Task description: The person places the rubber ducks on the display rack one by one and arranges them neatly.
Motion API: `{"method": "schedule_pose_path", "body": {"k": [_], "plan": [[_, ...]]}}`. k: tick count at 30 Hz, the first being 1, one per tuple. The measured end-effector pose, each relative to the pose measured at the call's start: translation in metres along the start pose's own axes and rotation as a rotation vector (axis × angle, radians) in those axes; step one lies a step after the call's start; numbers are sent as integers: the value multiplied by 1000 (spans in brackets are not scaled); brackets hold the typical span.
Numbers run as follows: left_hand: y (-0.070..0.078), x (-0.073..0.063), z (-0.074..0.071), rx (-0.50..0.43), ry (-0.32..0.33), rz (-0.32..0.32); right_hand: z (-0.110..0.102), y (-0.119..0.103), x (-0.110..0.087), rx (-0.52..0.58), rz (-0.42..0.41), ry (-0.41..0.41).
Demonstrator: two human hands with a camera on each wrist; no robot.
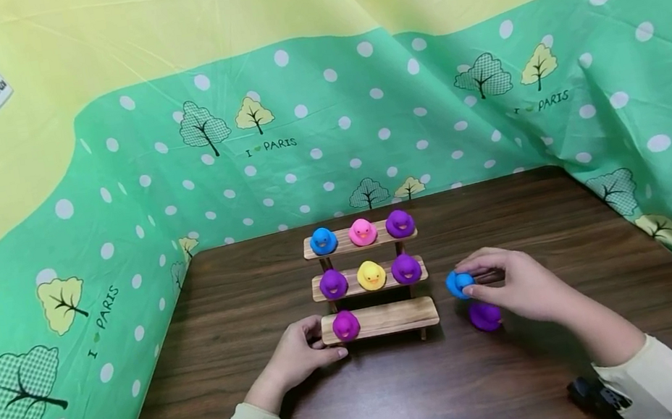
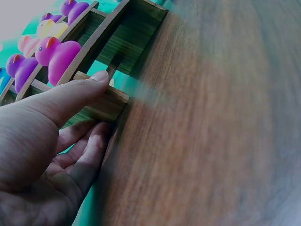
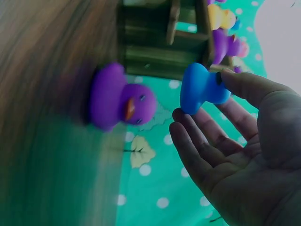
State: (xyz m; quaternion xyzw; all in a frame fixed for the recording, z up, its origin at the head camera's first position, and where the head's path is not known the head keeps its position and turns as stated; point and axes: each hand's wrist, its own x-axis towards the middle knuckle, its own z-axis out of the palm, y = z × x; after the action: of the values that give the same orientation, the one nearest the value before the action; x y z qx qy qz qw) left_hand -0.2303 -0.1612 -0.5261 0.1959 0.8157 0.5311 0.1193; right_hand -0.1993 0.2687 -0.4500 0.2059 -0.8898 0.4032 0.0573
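My right hand (image 1: 522,282) pinches a blue rubber duck (image 3: 197,87) between thumb and fingers, in the air to the right of a three-step wooden shelf (image 1: 393,319). Just below it, on the table, is a purple rubber duck (image 1: 485,316). At the shelf's left end my left hand (image 1: 302,350) grips the bottom step's side, its thumb (image 2: 94,87) on the front and fingers behind. One magenta-purple duck (image 1: 346,326) sits on the left of the bottom step. The middle step carries a yellow duck (image 1: 371,275) between two purple ones.
On the top step stand a blue duck (image 1: 323,241), a pink duck (image 1: 362,232) and a purple duck (image 1: 401,224). The dark wooden table (image 1: 241,276) is bounded at the back and sides by a green and yellow printed cloth (image 1: 321,116).
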Motion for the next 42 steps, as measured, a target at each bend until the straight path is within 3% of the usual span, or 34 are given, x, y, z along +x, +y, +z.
{"method": "schedule_pose_path", "body": {"k": [10,19,28,42], "plan": [[2,-1,1,-20,6,3,13,-28,-4,-23,-48,20],[2,-1,3,-35,14,2,31,-37,-4,114,-29,-24],[1,-1,2,-38,7,-5,48,-48,0,79,-68,-23],[2,-1,1,-32,5,-2,73,-62,11,88,-62,-4]]}}
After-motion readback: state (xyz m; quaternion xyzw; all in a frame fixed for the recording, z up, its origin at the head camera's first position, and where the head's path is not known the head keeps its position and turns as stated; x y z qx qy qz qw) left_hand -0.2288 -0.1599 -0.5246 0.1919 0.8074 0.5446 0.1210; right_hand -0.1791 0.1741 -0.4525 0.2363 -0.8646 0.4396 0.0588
